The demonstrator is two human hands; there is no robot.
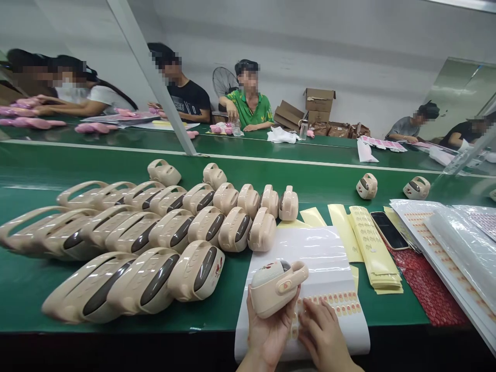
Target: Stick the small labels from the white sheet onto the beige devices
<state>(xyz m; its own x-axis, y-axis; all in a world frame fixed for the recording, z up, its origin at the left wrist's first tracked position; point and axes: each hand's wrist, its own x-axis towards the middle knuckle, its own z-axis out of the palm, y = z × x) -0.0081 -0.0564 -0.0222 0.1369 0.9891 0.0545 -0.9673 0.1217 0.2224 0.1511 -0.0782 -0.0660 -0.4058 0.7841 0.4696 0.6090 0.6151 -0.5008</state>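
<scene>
Devices (141,287) crowd left hand (269,326) gripping another device (271,294); right hand (321,325), hold unclear, covers stickers (341,298).

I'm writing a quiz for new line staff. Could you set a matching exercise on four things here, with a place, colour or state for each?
1. left hand
2. bubble wrap
3. smartphone
4. fan

A. dark screen facing up
B. behind the person in green
C. supporting a beige handled device
D. red

Pairs: 1-C, 2-D, 3-A, 4-B
</scene>
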